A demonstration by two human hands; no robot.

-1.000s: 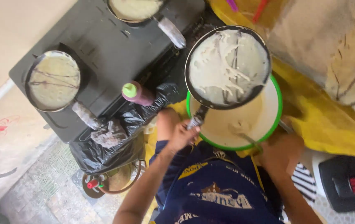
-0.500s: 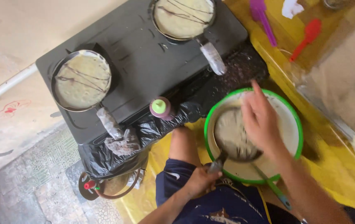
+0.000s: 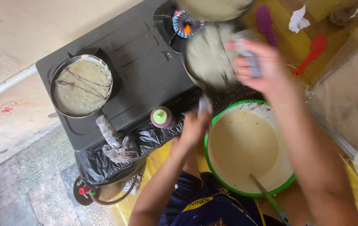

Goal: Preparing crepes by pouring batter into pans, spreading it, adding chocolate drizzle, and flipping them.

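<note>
Pan, round and coated in pale batter, is tilted over the black stove's right edge, just above the green-rimmed batter bowl; left hand is closed around its handle; right hand, blurred, grips a grey cloth against the pan; bare stove top lies between the burners; a second pan sits left; two spatulas, purple and red, rest apart.
</note>
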